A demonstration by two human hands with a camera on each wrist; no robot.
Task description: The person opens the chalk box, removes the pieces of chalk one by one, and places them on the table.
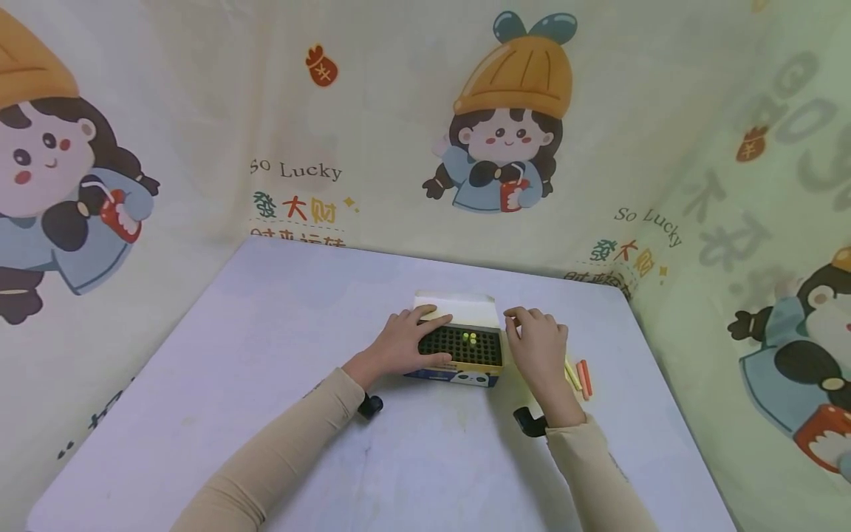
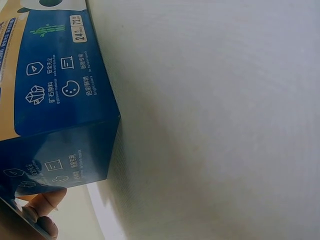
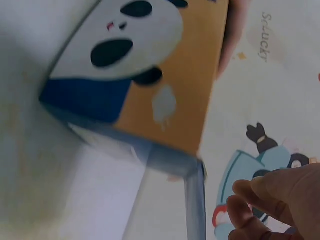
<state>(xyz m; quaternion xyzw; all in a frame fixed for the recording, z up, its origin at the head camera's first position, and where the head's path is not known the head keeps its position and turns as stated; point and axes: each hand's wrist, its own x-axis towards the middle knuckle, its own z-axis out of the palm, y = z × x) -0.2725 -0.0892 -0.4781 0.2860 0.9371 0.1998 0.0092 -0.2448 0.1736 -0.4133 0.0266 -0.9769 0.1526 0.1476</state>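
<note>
A blue and tan chalk box with a panda print stands on the table, its lid raised at the back. Inside is a black holder full of round holes, and a few yellow chalk sticks poke up from it. My left hand grips the box's left end, thumb along the front edge and fingers over the top and back. Just off the box's right end, my right hand hovers with loosely bent fingers; nothing shows between its fingertips in the right wrist view.
Yellow chalk sticks and orange chalk sticks lie on the white table right of the right hand, partly behind it. A printed cloth hangs behind the table and along its sides. Black wrist mounts sit under both wrists.
</note>
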